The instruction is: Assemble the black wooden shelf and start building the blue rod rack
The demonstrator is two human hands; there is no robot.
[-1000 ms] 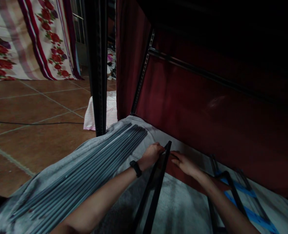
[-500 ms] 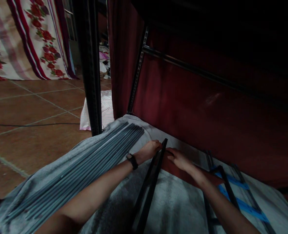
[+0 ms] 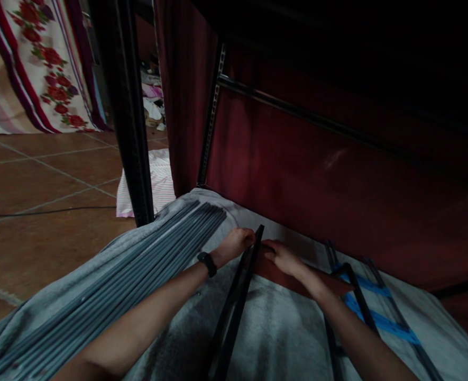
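Observation:
A narrow black frame with two long bars point(image 3: 239, 304) lies lengthwise between my forearms, its joined far end slightly raised. My left hand point(image 3: 237, 241), with a black watch on its wrist, is closed beside the left of that end, fingers curled against the bar. On the other side, my right hand point(image 3: 283, 257) has thumb and fingers bent together close to the bar, over a reddish-brown flat panel point(image 3: 275, 279). Whatever is between the fingers of either hand is too dark and small to make out.
Several long grey rods point(image 3: 150, 286) lie side by side on the grey cloth point(image 3: 281, 328) at left. Another black frame point(image 3: 360, 299) and blue strips point(image 3: 396, 329) lie at right. A black upright post point(image 3: 128, 132) stands at left; a dark red curtain point(image 3: 297, 174) hangs behind.
The view has swung a little to the right, so everything appears shifted left. Both hands stay at the frame's far end with nearly the same grip.

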